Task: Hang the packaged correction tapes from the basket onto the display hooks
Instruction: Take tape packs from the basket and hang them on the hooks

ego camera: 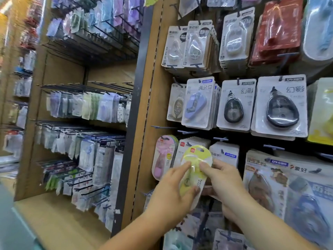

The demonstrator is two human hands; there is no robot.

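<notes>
The yellow correction tape pack stands upright against the display, hang hole uppermost, just right of the pink packs. The left hand pinches its left edge, the right hand its right.

**A:** What occupies the centre of the view?

**B:** A yellow-green correction tape pack, held upright in front of the display's lower rows. The left hand pinches its left edge, forefinger high and thumb low. The right hand grips its right edge, with one fingertip on the front face.

**A:** And around it?

**B:** Just to its left, a pink pack hangs on the display. Behind it is a white-carded stack. Above hang a lilac pack and two black teardrop packs. A display hook projects from the wooden panel above the pink pack. The left bay holds blurred bagged goods.
</notes>
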